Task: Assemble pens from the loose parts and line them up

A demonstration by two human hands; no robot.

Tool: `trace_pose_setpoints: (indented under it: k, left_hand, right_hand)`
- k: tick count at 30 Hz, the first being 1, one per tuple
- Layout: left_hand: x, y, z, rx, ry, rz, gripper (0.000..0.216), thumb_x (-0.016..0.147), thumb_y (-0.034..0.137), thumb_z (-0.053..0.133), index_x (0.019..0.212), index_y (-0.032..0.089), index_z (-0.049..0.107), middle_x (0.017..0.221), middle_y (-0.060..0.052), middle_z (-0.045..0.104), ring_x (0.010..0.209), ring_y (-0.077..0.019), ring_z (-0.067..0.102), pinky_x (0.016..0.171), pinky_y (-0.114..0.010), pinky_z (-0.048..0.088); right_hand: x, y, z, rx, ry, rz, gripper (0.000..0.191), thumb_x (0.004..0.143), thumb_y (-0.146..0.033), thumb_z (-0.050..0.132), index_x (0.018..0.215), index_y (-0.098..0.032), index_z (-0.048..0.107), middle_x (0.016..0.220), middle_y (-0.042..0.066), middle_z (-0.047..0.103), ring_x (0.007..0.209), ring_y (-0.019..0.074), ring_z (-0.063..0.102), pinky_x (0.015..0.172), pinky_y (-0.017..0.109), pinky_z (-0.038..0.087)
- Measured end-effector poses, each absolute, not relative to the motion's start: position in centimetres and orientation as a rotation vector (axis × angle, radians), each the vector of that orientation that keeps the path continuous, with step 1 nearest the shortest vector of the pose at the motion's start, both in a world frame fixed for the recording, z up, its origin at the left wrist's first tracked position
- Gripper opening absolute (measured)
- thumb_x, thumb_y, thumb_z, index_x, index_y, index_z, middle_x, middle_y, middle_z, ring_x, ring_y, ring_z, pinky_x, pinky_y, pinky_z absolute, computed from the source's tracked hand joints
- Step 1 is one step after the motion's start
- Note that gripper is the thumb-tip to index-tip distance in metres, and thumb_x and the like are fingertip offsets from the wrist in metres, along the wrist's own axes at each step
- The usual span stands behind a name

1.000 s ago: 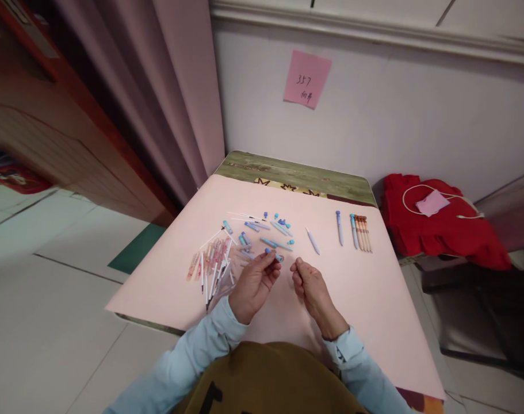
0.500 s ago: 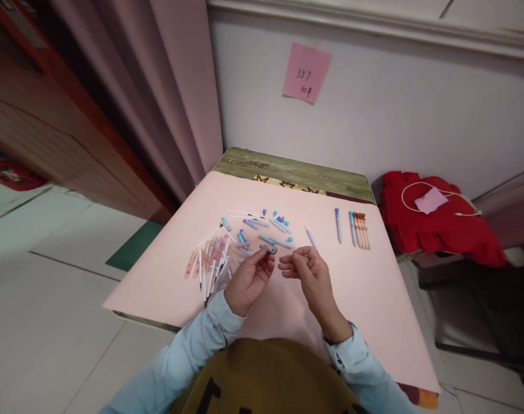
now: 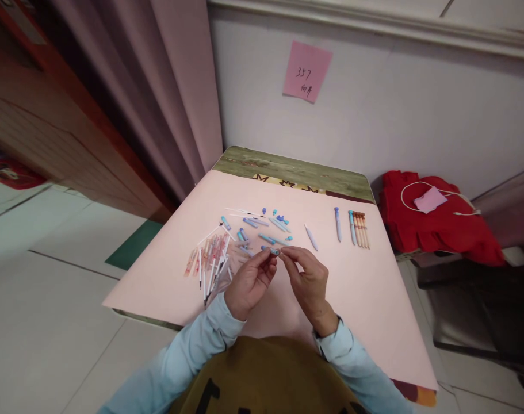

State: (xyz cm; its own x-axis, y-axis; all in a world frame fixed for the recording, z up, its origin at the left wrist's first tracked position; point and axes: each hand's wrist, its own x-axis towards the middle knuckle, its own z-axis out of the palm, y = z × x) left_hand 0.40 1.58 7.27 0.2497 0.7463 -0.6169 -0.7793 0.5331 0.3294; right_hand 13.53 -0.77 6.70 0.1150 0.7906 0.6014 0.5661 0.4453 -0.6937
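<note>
My left hand [image 3: 249, 282] pinches a short blue pen barrel [image 3: 271, 250] just above the pink sheet [image 3: 365, 299]. My right hand [image 3: 307, 279] has its fingertips closed at the barrel's right end; whether a small part sits between them I cannot make out. Behind my hands lie loose blue pen parts [image 3: 270, 227] and, to the left, a heap of thin refills and pink barrels [image 3: 212, 259]. A white pen piece [image 3: 312, 237] lies alone to the right.
Assembled pens [image 3: 357, 228], blue and orange, lie in a row at the far right of the sheet. The table stands against a wall bearing a pink note [image 3: 307, 72]. A red cloth [image 3: 438, 221] with a cable sits on a seat to the right.
My right hand has moved left and now meets the blue barrel held by my left hand. The left hand has stayed nearly in place.
</note>
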Motion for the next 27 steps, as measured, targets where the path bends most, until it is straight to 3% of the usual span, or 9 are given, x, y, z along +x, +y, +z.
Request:
trace_pose_setpoints:
  k: [15,20,27]
  left_hand:
    - [0.7,1.4,7.1,-0.075,0.764,0.978,0.014,0.091,0.008,0.056,0.08,0.007,0.065,0.068,-0.003,0.064,0.055,-0.0061,0.06,0.05,-0.014,0.05]
    - [-0.1,1.6,7.5,-0.069,0.774,0.961,0.014,0.093,0.01,0.054,0.083,0.007,0.064,0.074,-0.006,0.065,0.056,-0.0061,0.058,0.046,-0.013,0.047]
    - [-2.1,3.0,8.4,-0.077,0.795,1.081,0.013,0.092,0.01,0.054,0.081,0.011,0.061,0.074,-0.005,0.062,0.055,-0.0063,0.054,0.043,-0.013,0.044]
  right_hand:
    - [13.5,-1.3,5.7,-1.381,-1.605,0.43,0.018,0.09,-0.031,0.062,0.102,-0.032,0.076,0.109,0.004,0.073,0.103,0.0214,0.069,0.098,0.038,0.054]
    - [14.6,-1.1,6.1,-1.36,-1.554,0.313,0.023,0.09,-0.033,0.062,0.111,-0.028,0.072,0.108,0.006,0.073,0.1,0.0212,0.068,0.092,0.037,0.054]
    - [21.1,1.6,4.0,-1.907,-1.455,0.182,0.031,0.091,-0.044,0.055,0.095,-0.019,0.074,0.089,0.007,0.072,0.071,0.0194,0.063,0.067,0.032,0.045]
